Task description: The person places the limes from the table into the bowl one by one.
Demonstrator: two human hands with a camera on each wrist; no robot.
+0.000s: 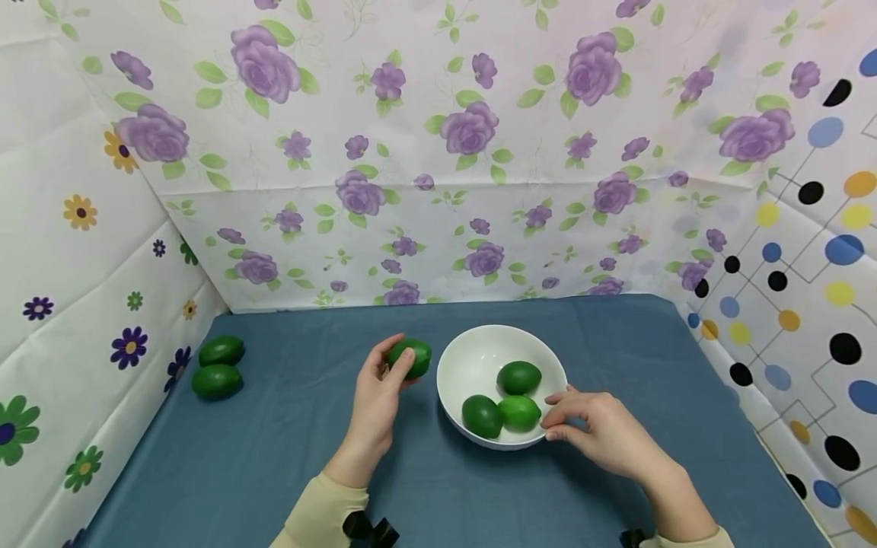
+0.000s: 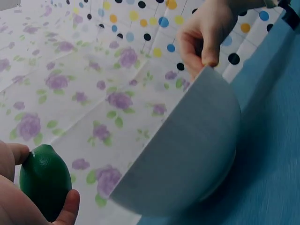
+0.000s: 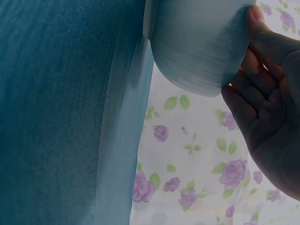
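Lying under everything is 1 blue cloth (image 1: 288,487). On it sits my white bowl (image 1: 466,358), between my 2 hands. My right hand (image 1: 603,430) pinches the bowl's rim on its right side. My left hand (image 1: 376,403) is on the other side, pinching 1 green fruit (image 1: 419,355) with thumb and fingers. That fruit is just to the left of the bowl, near the rim but outside it. I think its long way goes mostly side to side, but my thumb hides some of it. My left hand is closer to the 2 loose fruits (image 1: 216,382) far off on the left, which lie close to each other. My right hand is closer to the 3 fruits in the bowl (image 1: 482,416); the front right 1 is lighter green. I count 1 cloth, 1 bowl, 2 hands and 6 green fruits: 3 in the bowl, 2 far left, 1 in my hand.
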